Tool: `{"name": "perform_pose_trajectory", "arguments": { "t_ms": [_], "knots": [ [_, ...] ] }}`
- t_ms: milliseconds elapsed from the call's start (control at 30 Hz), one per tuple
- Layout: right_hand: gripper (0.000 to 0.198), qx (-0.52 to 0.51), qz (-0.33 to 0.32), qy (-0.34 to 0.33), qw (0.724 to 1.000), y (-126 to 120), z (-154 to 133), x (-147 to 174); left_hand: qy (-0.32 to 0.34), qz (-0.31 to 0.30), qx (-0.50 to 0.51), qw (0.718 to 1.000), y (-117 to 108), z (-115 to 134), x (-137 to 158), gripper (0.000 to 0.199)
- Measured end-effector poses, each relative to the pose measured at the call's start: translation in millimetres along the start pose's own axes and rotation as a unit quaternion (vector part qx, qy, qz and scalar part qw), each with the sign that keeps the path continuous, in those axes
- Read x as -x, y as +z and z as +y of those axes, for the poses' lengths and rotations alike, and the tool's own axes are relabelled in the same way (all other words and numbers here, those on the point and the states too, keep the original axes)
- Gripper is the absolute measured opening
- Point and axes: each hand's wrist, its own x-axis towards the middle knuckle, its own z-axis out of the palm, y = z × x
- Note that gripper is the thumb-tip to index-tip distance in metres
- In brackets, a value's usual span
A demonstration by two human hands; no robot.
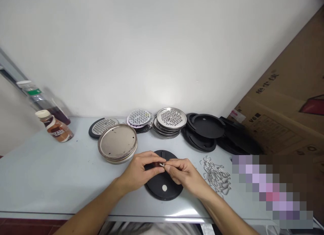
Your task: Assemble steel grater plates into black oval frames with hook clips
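A round black plastic disc [168,192] with a pale round spot lies flat on the table in front of me. Above its middle, my left hand [143,169] and my right hand [183,174] meet at the fingertips. Pinched between both is a small shiny metal piece [162,164], mostly hidden by the fingers, so its exact kind does not show. Right of my right hand lies a loose heap of bent wire hooks [216,176]. Up and left of my left hand sits a stack of round metal plates [117,142].
Along the wall stand a stack of perforated grater discs [171,118], white perforated discs [139,117], a black-rimmed grater [105,126] and black plastic discs [207,126]. Two drink bottles [59,128] stand at the left. A large cardboard box [283,103] leans at the right; a blurred patch covers the lower right.
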Motion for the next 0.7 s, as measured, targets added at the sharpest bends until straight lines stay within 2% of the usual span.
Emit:
{"name": "perform_pose_trajectory", "arguments": {
  "t_ms": [200,367,467,533,600,700],
  "knots": [
    [0.035,-0.049,-0.013,0.027,0.998,-4.2,0.1,-0.5,0.002,0.01,-0.008,1.0,-7.6,-2.8,-3.3,0.022],
    [0.036,-0.041,0.018,0.023,0.999,-4.8,2.1,-3.2,-0.038,0.016,0.008,0.999,-2.9,-8.4,-1.2,0.03],
    [0.037,-0.048,0.034,0.03,0.998,-5.5,4.0,-4.7,-0.05,0.057,-0.009,0.997,-2.1,-8.8,-0.5,0.031],
    [0.037,-0.032,0.041,0.027,0.998,-4.6,5.0,-5.1,-0.075,0.074,-0.005,0.994,-1.7,-7.6,-1.1,0.022],
    [0.037,0.006,0.045,0.016,0.999,-1.8,5.4,-5.1,-0.096,0.062,0.013,0.993,0.1,-6.1,-1.9,0.017],
    [0.029,0.076,0.076,-0.021,0.994,2.8,4.6,-5.2,-0.079,0.044,0.001,0.996,4.4,-4.2,-2.8,0.013]
  ]
}}
